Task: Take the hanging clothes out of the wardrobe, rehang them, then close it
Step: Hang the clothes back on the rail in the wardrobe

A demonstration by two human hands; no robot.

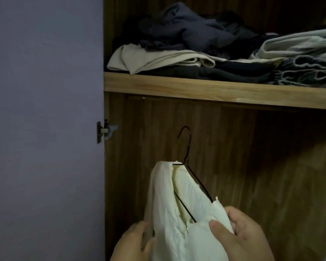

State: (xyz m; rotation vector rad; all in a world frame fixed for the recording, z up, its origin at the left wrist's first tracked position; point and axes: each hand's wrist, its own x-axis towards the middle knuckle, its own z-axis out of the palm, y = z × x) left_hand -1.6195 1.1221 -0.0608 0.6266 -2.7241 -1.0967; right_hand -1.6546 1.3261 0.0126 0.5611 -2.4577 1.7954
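Lower centre of frame: I've got a cream shirt [169,210] on a black wire hanger [188,166], held up in front of the open wardrobe [177,129]. My right hand [241,236], lower right, is clamped on the shirt's shoulder fabric, thumb on top. My left hand [132,243], bottom centre-left, lies against the shirt's left side, mostly hidden behind cloth; can't tell whether it's closed on anything. Hanger hook points up, free, touching nothing. No rail visible. Upper half: wooden shelf [196,89] with piled folded clothes [205,51], dark and pale. Left: purple wardrobe door [45,110], open, hinge [103,131] at its edge.
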